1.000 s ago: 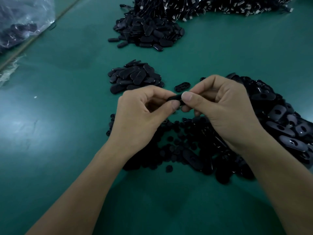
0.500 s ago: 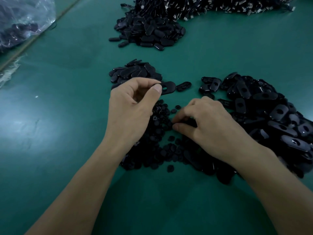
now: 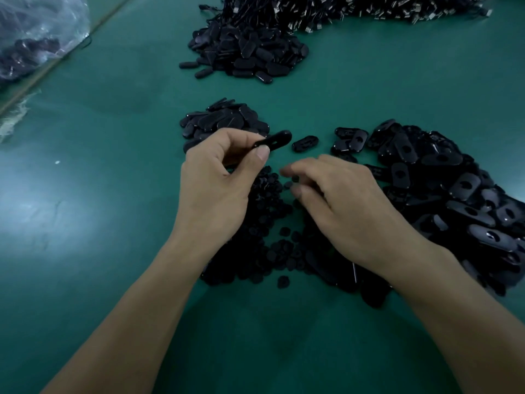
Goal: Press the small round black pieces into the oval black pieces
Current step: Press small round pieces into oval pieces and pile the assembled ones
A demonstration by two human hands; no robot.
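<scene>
While a flat oval black plastic piece (image 3: 274, 141) is pinched by the left hand (image 3: 218, 180) above the green tabletop (image 3: 113, 251) | right hand (image 3: 341, 206) is held over the heap of small round black pieces (image 3: 267, 223) | its grip cannot be told, fingertips blurred.

Green table (image 3: 113, 251), heaps of black pieces (image 3: 454, 194)

We have one view only, from a wide-angle camera worn on the person's head. We look forward and steeply down at the green table (image 3: 99, 251), near enough that the left hand (image 3: 211, 194) and right hand (image 3: 355, 214) fill mid-frame.
</scene>
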